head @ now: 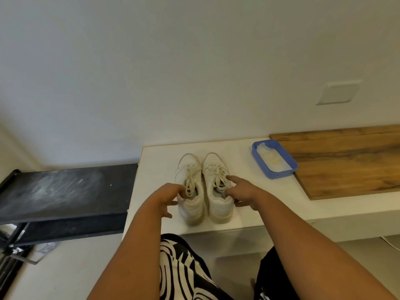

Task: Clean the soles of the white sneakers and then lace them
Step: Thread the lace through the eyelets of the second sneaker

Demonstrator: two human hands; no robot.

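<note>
Two white sneakers stand side by side on the white table (164, 156), toes pointing away from me, both with laces in them. The left sneaker (191, 204) has my left hand (167, 197) against its outer heel side, fingers spread and touching the collar. My right hand (240, 191) rests on the outer side of the right sneaker (218, 204), its index finger stretched onto the laces and its thumb at the heel. Neither shoe is lifted. Both tan soles face down, so only their heel edges show.
A blue plastic tub (291, 163) holding a pale cloth sits to the right of the shoes, beside a wooden board (346, 161). A dusty black shelf (65, 191) stands lower on the left. My patterned lap is below the table's front edge.
</note>
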